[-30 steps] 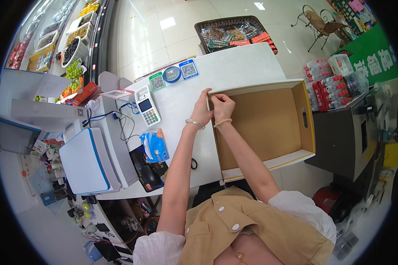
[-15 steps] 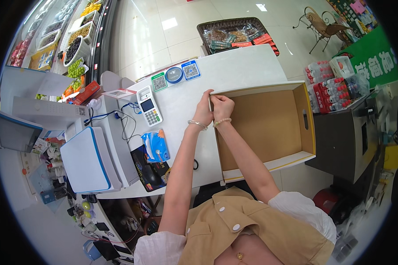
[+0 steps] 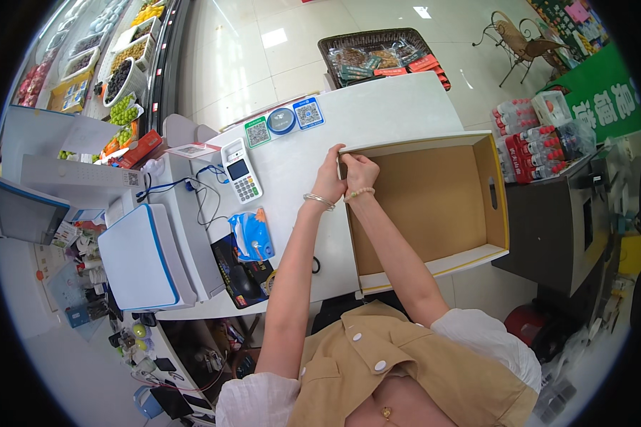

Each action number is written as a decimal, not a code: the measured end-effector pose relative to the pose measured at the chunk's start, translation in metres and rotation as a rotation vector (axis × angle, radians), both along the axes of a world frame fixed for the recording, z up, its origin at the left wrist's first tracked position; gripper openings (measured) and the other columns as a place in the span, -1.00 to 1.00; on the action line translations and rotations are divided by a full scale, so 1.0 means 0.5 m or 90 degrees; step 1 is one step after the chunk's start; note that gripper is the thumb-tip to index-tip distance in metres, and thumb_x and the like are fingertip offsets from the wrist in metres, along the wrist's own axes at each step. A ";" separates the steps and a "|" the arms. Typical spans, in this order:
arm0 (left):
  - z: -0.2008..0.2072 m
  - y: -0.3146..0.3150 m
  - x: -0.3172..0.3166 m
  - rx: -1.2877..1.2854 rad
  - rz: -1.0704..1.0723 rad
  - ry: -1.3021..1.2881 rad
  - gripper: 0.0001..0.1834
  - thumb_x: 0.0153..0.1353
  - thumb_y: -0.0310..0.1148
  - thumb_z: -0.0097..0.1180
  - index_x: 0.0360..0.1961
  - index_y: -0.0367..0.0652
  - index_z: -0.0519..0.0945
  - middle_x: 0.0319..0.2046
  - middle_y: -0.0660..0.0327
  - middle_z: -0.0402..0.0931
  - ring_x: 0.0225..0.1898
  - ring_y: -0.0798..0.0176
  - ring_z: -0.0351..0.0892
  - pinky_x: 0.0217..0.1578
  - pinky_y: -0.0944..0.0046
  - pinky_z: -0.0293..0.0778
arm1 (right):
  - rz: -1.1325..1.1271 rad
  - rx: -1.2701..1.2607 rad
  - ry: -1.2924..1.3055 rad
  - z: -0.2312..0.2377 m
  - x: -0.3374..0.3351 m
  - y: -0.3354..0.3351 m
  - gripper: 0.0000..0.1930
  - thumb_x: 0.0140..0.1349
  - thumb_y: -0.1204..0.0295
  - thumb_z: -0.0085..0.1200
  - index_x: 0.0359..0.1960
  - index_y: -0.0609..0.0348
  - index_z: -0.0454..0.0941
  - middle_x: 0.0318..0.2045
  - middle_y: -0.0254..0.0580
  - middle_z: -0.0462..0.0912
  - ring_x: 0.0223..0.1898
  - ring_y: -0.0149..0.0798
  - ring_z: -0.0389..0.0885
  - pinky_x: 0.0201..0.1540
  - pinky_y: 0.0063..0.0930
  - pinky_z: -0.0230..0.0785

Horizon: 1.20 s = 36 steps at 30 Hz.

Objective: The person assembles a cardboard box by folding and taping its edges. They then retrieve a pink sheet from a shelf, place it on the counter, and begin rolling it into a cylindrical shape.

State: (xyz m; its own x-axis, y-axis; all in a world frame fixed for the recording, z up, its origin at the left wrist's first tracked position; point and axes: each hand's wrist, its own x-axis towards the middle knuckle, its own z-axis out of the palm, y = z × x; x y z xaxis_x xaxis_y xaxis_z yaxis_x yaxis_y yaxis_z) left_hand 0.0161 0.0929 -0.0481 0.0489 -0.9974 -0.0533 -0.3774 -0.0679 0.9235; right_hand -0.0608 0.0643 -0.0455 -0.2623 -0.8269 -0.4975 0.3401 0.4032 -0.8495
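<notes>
An open cardboard box (image 3: 427, 206) with a brown inside and white and yellow edges lies on the right part of the white counter (image 3: 406, 99), its right end sticking out past the counter. Both hands are at its far left corner. My left hand (image 3: 329, 178) presses against the outside of the left wall, fingers closed along it. Over the same wall my right hand (image 3: 360, 173) curls from the inside, fingers bent and gripping the edge. The left wall is partly hidden by my hands and right forearm.
Left of my arms are a card reader (image 3: 240, 171), a blue wipes pack (image 3: 251, 235), a black mouse (image 3: 244, 281) and a white printer-like machine (image 3: 139, 257). Payment code signs (image 3: 281, 121) stand at the back. Beyond the counter is a basket of packets (image 3: 377, 57); bottled drinks (image 3: 541, 153) are at right.
Almost nothing differs. My right hand has shifted very slightly at the box corner; the box stays in place.
</notes>
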 end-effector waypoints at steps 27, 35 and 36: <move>0.007 0.002 -0.005 0.012 0.012 0.055 -0.26 -0.01 -0.62 0.25 0.21 -0.11 0.23 -0.01 0.00 0.46 0.06 0.10 0.46 0.07 0.18 0.42 | -0.024 -0.045 -0.019 0.008 0.010 0.008 -0.89 0.03 0.57 0.18 -0.50 0.43 0.60 -0.58 -0.26 0.60 -0.57 -0.49 0.45 -0.53 -0.57 0.28; 0.006 0.003 -0.004 -0.011 0.016 0.069 -0.23 -0.05 -0.63 0.27 0.22 -0.11 0.23 0.05 0.03 0.41 0.13 0.10 0.41 0.19 0.13 0.36 | 0.005 0.027 -0.049 0.045 0.005 0.000 -0.86 -0.01 0.55 0.22 -0.51 0.42 0.57 -0.49 -0.19 0.61 -0.48 -0.39 0.51 -0.41 -0.46 0.35; 0.002 0.002 -0.003 -0.009 0.012 0.073 -0.23 -0.05 -0.63 0.28 0.22 -0.11 0.23 0.06 0.04 0.41 0.13 0.10 0.41 0.19 0.13 0.37 | -0.001 0.030 -0.060 0.044 0.004 -0.001 -0.86 -0.02 0.55 0.23 -0.52 0.42 0.56 -0.50 -0.19 0.61 -0.48 -0.39 0.51 -0.42 -0.45 0.35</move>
State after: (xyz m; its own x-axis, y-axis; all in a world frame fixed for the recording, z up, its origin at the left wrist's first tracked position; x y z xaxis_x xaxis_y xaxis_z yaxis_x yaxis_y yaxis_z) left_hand 0.0147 0.0939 -0.0474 0.0620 -0.9971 -0.0452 -0.2676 -0.0602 0.9616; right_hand -0.0587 0.0638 -0.0235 -0.2130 -0.8018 -0.5584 0.4184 0.4416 -0.7937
